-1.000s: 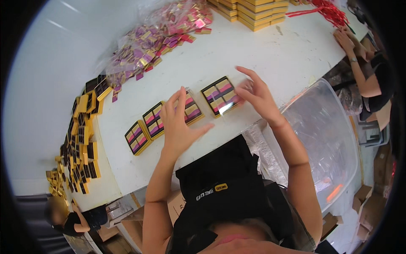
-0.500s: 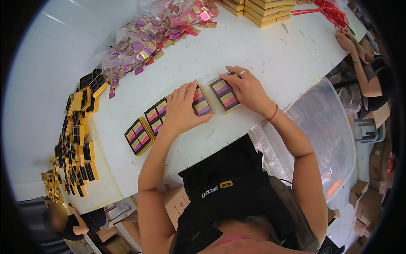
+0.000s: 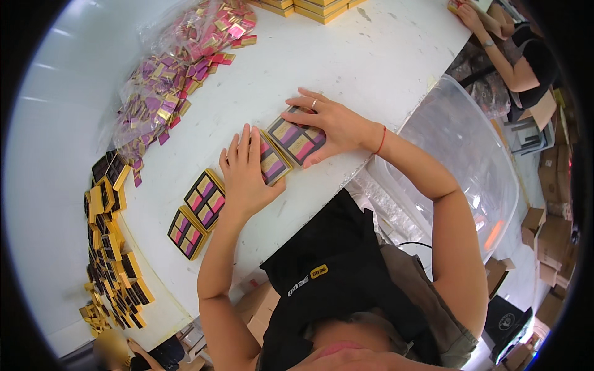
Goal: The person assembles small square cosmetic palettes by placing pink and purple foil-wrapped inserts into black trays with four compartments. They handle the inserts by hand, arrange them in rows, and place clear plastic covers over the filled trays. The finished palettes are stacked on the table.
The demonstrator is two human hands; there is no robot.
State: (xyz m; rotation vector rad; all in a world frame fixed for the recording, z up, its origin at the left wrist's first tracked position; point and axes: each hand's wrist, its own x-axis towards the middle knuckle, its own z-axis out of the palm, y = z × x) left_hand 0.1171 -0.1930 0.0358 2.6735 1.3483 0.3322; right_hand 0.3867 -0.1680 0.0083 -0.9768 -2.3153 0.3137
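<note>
Side by side on the white table are two gold boxes with dark dividers and pink, purple and gold wrapped pieces. My left hand (image 3: 247,176) spans the left box (image 3: 272,159), fingers over its far side and thumb at its near edge. On the right box (image 3: 296,141), my right hand (image 3: 334,125) has its fingers across the far end and its thumb at the near corner. The two boxes meet or nearly meet. Left of my left hand lie two more filled boxes, an upper one (image 3: 205,196) and a lower one (image 3: 186,231), touching each other.
Loose wrapped pieces (image 3: 162,105) with plastic bags heap at the far left. Below them pile dark-lined gold trays (image 3: 111,241). Gold boxes (image 3: 318,9) stack at the back. A clear plastic bin (image 3: 458,167) stands by the table's right edge; a co-worker's hands (image 3: 471,18) are beyond.
My right hand has brought its box leftward up against the one under my left hand. The whole view has also turned and shifted.
</note>
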